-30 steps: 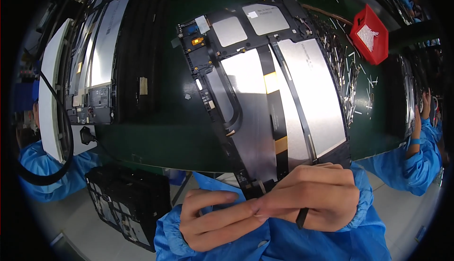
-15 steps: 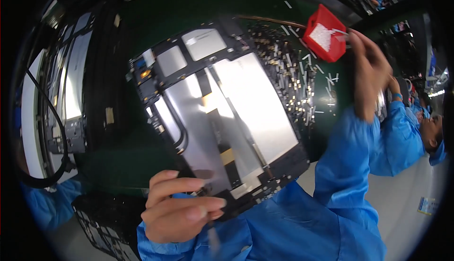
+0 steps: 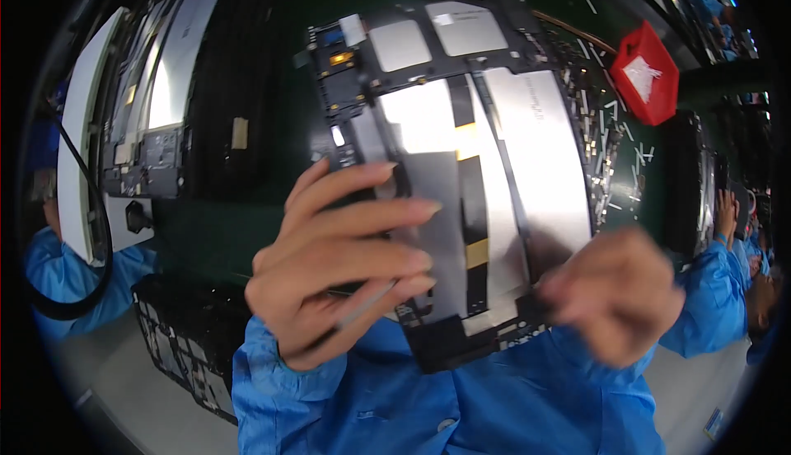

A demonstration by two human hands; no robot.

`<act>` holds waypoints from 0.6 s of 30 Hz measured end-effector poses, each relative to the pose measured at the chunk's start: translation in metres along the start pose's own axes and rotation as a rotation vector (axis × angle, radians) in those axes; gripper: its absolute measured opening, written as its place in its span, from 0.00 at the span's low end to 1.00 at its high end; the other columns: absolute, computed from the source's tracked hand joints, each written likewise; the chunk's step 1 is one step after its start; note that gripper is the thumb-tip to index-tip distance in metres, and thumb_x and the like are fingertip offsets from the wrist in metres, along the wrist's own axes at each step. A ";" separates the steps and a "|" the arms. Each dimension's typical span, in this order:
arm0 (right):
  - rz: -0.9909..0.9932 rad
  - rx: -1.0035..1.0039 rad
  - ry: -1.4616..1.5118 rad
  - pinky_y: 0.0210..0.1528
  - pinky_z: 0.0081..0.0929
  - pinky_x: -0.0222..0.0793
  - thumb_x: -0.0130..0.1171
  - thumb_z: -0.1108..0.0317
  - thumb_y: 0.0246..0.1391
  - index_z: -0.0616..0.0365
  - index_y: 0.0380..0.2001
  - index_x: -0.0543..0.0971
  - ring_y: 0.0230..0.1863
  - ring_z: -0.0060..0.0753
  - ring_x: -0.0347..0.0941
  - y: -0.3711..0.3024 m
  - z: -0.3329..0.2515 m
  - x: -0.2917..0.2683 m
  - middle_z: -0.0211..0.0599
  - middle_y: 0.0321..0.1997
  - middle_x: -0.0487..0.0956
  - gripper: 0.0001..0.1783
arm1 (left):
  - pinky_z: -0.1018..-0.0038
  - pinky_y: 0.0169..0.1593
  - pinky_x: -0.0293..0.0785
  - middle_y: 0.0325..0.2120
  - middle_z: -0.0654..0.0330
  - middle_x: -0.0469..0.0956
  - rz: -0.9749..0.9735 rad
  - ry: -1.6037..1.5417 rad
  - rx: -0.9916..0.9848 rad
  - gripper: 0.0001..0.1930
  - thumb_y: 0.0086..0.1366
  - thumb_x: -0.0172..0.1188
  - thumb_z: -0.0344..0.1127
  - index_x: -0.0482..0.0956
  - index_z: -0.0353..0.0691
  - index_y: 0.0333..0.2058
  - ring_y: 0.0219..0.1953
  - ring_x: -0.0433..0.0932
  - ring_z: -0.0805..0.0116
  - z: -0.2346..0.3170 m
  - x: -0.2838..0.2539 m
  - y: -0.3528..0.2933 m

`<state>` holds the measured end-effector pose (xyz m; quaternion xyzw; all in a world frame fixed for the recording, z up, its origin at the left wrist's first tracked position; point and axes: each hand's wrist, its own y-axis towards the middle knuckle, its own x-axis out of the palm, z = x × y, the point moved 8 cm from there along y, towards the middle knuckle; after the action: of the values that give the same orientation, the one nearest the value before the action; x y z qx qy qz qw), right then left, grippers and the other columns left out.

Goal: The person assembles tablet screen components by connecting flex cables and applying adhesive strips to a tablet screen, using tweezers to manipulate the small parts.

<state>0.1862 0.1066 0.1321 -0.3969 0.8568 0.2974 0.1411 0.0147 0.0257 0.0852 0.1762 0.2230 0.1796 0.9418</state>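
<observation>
An opened tablet (image 3: 540,138), with silvery battery panels, black boards and a dark ribbon cable with gold patches, is held up tilted in front of me. My left hand (image 3: 346,265) grips its left side, fingertips lying over the panels. A thin metal tool (image 3: 362,305), perhaps tweezers, shows between the fingers of that hand. At the tablet's lower right corner is my right hand (image 3: 614,294), blurred, with its fingers curled together. Whatever is between those fingers is hidden. To the right stands a red box (image 3: 659,84) with small white strips (image 3: 641,77) in it.
Loose strips and small dark pieces (image 3: 606,146) lie scattered on the green table (image 3: 222,236). At left are another opened tablet (image 3: 177,72) and a black cable (image 3: 103,232). Below it is a black stack of panels (image 3: 185,348). A co-worker's blue sleeve (image 3: 713,290) is at right.
My right hand has come from the red box down to the tablet's lower right corner. My left hand has shifted up along the tablet's left side, and the tablet stands more upright in view.
</observation>
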 end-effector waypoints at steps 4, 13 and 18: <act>-0.060 -0.008 0.007 0.28 0.23 0.71 0.63 0.73 0.35 0.62 0.29 0.80 0.28 0.33 0.75 0.005 -0.003 0.048 0.38 0.29 0.77 0.12 | 0.62 0.58 0.60 0.34 0.61 0.81 0.028 -0.054 -0.033 0.10 0.43 0.70 0.29 0.83 0.46 0.27 0.48 0.74 0.59 -0.009 0.000 0.004; -0.129 0.033 -0.246 0.33 0.25 0.68 0.61 0.73 0.30 0.62 0.27 0.79 0.33 0.33 0.70 0.002 -0.004 0.058 0.35 0.31 0.73 0.13 | 0.63 0.58 0.59 0.33 0.64 0.82 0.048 -0.019 -0.019 0.10 0.43 0.71 0.30 0.83 0.47 0.27 0.47 0.75 0.64 -0.010 -0.001 0.000; -0.141 -0.021 -0.304 0.32 0.24 0.68 0.62 0.73 0.29 0.61 0.27 0.79 0.33 0.31 0.69 0.002 -0.008 0.063 0.33 0.31 0.73 0.14 | 0.63 0.58 0.59 0.33 0.64 0.82 0.054 -0.053 -0.037 0.09 0.44 0.70 0.31 0.83 0.47 0.27 0.47 0.75 0.64 -0.012 -0.002 0.000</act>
<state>0.1444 0.0648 0.1089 -0.4081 0.7923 0.3524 0.2854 0.0074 0.0279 0.0757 0.1697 0.1898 0.2045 0.9452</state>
